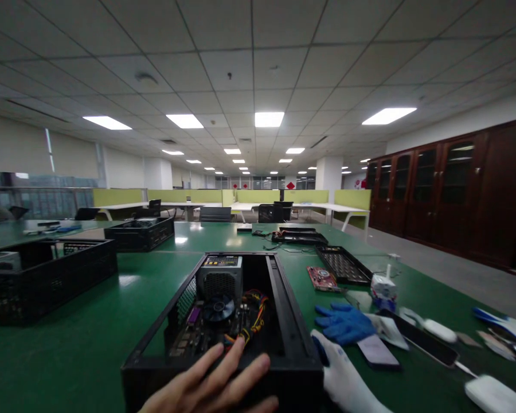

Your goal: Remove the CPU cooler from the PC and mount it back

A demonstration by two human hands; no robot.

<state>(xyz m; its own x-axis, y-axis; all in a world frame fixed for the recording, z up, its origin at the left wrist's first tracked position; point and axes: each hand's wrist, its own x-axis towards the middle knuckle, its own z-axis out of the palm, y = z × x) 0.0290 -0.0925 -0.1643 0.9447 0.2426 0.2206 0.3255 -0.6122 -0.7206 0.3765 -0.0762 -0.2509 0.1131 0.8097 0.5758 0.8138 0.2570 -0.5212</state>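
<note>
An open black computer case (294,327) lies on the green table in front of me. Inside it are a grey power supply (221,281), a round cooling fan (219,308), a circuit board (187,338) and a bundle of coloured cables (258,318). My bare left hand (215,381) is over the front edge of the case, its fingers spread; whether it touches the metal I cannot tell. My right hand (341,376), in a white glove with dark blue on it, is against the right side of the case near the front corner. Its fingers are mostly hidden.
On the right lie a blue glove (346,322), a phone (419,338), a red circuit board (322,278) and a black perforated panel (344,265). More computer cases stand on the left, one near (69,275) and one farther back (140,234).
</note>
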